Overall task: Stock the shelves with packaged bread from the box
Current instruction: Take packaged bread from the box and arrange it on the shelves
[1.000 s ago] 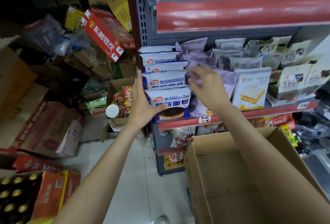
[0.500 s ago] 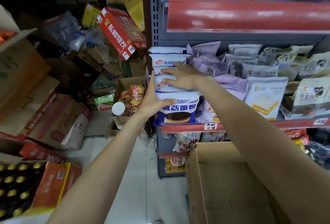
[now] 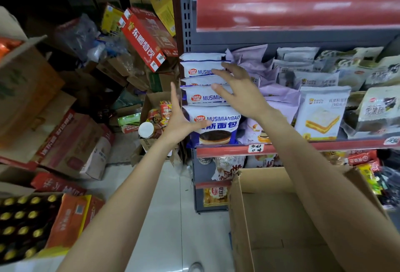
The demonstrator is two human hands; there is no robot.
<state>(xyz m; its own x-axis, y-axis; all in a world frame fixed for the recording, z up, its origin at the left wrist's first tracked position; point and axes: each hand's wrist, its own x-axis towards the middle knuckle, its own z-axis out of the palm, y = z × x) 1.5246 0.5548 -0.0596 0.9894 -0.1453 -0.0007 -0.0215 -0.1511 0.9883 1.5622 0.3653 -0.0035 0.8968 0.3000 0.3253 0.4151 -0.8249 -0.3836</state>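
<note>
Squaring up the bread stack on the shelf, both hands spread.

My left hand (image 3: 180,123) braces the stack's outer edge, thumb on the front Musimianbao bread pack (image 3: 215,125), so nothing slides off the shelf (image 3: 303,147). My right hand (image 3: 240,89), flat with straight fingers, presses the upper packs back. Neither grips anything. The cardboard box (image 3: 281,228) below looks empty.

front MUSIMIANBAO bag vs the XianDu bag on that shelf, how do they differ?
The MUSIMIANBAO bag is white with a blue lower half and pictures a round dark cake; the XianDu bag is plain white and pictures a layered yellow slice. The MUSIMIANBAO bag stands at the shelf's left end, the left hand against it; the XianDu bag stands further right, untouched. Both stand upright at the shelf front.
</note>
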